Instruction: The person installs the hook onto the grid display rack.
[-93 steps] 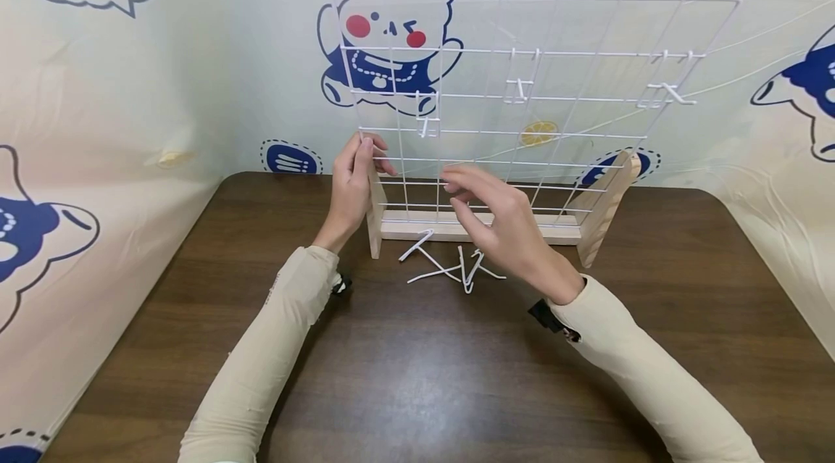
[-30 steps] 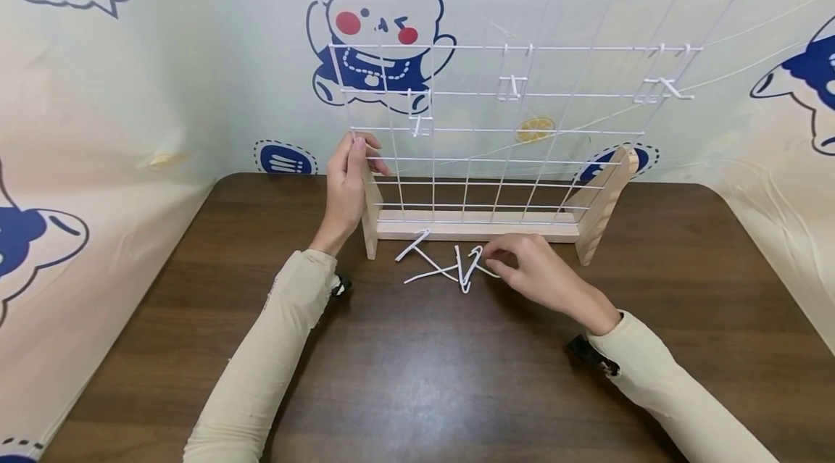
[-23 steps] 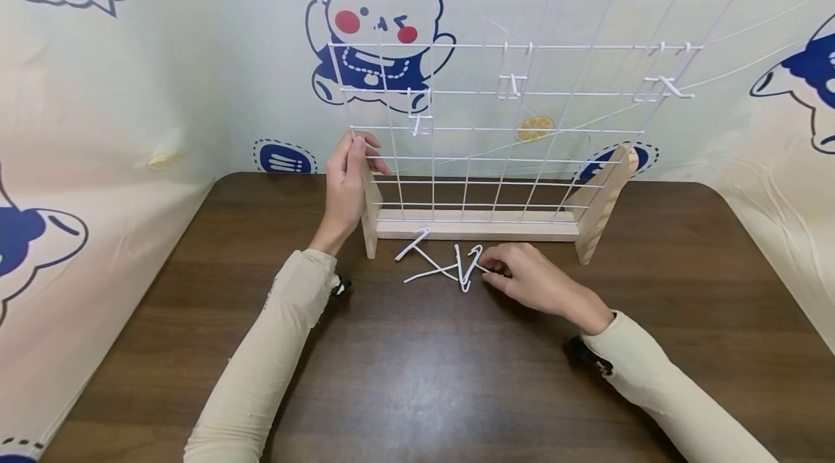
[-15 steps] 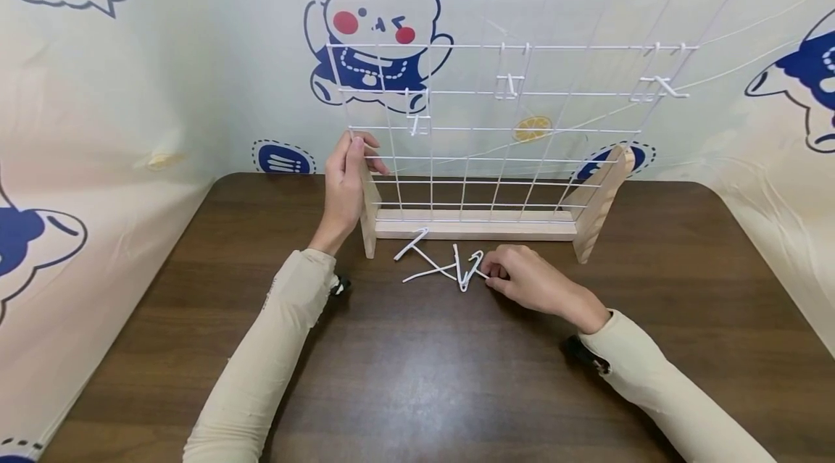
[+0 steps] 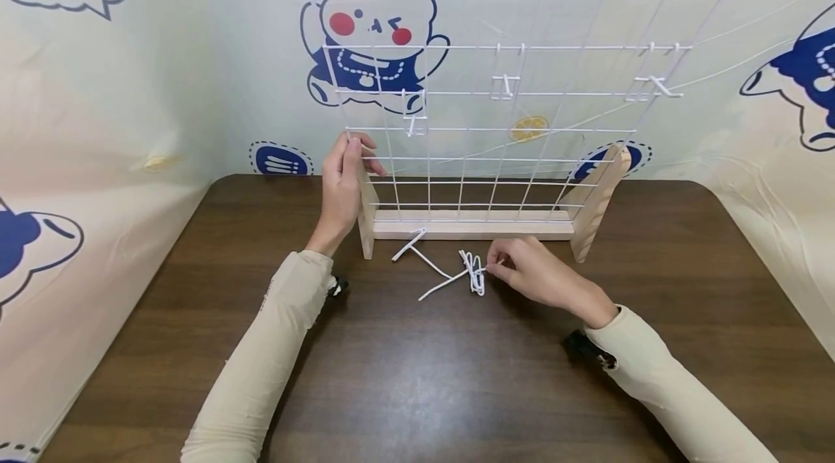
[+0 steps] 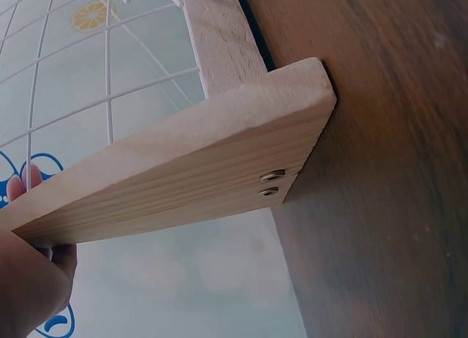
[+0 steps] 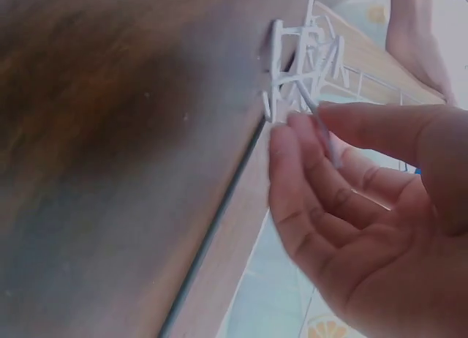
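The right hand (image 5: 548, 278) pinched a hook (image 7: 308, 96) by its thin arm, between thumb and fingertips, the hook's frame sticking out past the fingers. Just beyond the fingertips, that frame overlapped a second hook (image 5: 444, 285); whether they were linked or merely crossed, I could not tell. A third hook (image 5: 409, 245) lay farther to the hand's left, its arm meeting the second's.

The likeliest trouble was a snag: if the frames were caught, a straight pull would have dragged the second hook along, perhaps the third, or flicked one across the table (image 5: 417, 376). The pinch was another weak point, since a slim rod gripped near its end could easily have rolled and let the frame swing down.

The left hand (image 5: 342, 184) gripped the top of the post (image 5: 367, 220) at the grid's edge, its thumb in front and fingers behind. The grid (image 5: 461, 158) stood up beyond both hands, bearing three hung hooks. Should that grip have slackened while the grid was bumped, the stand might have shifted, and a hung hook could have jumped off its wire.
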`<state>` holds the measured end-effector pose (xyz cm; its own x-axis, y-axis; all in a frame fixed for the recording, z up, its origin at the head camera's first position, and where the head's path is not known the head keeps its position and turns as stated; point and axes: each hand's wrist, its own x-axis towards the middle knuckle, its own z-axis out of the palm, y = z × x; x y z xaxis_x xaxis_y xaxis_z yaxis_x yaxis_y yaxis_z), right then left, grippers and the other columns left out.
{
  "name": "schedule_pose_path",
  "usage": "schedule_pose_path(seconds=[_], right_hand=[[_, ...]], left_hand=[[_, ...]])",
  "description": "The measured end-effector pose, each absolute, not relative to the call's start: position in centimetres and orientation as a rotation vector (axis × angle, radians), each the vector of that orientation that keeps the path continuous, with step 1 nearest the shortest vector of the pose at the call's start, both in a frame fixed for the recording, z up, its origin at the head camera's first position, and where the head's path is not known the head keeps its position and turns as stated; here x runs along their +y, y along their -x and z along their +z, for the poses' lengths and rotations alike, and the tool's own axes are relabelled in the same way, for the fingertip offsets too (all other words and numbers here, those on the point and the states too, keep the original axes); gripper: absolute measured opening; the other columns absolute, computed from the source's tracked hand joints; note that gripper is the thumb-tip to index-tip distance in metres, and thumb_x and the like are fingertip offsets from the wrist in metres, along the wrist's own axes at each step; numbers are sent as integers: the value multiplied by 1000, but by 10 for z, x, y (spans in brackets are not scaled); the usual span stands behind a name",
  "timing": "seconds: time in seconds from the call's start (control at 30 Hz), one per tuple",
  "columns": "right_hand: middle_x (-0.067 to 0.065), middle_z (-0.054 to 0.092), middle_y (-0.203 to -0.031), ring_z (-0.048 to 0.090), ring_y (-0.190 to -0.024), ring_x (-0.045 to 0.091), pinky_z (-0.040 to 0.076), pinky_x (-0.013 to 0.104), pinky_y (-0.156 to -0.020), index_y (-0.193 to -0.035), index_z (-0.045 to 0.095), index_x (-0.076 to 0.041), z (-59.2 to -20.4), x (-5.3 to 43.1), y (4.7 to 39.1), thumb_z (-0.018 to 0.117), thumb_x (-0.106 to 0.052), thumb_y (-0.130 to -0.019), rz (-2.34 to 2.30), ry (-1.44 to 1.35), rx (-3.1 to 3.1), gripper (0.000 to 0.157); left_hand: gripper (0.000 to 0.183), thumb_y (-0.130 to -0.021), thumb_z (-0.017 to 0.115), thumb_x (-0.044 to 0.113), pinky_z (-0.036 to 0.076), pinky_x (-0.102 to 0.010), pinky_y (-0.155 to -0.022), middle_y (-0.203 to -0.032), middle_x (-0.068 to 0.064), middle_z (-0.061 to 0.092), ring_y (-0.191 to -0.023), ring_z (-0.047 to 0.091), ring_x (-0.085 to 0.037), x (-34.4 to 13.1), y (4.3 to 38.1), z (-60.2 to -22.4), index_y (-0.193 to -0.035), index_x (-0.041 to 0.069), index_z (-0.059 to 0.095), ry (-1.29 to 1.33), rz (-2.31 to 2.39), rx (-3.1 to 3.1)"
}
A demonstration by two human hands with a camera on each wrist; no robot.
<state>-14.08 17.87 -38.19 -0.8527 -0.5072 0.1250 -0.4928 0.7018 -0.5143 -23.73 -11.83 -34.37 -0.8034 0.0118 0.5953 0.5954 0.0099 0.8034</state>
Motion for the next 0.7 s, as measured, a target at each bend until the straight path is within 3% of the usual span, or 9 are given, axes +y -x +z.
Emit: schedule_pose_path(seconds=[0.37,0.7], right_hand=[[-5,68,-77,60,-70,5,51,26,-64,-88,70,-11,-378,174,140,70,-6,-92,-1045,885,2869,7],[-6,66,-71,54,-61,4,47,25,-57,-85,70,-10,-373,180,142,73,-11,-91,-889,875,3018,6]], left_hand=[[37,-108,37,25,57,-34,-74,-80,-28,59,-68,64,-31,-121,246,-352,-102,-6,56,659,-1833,-1830],[39,-108,37,24,57,-34,-75,-80,-30,58,-69,63,-34,-120,246,-353,-104,-10,55,635,-1843,-1847]])
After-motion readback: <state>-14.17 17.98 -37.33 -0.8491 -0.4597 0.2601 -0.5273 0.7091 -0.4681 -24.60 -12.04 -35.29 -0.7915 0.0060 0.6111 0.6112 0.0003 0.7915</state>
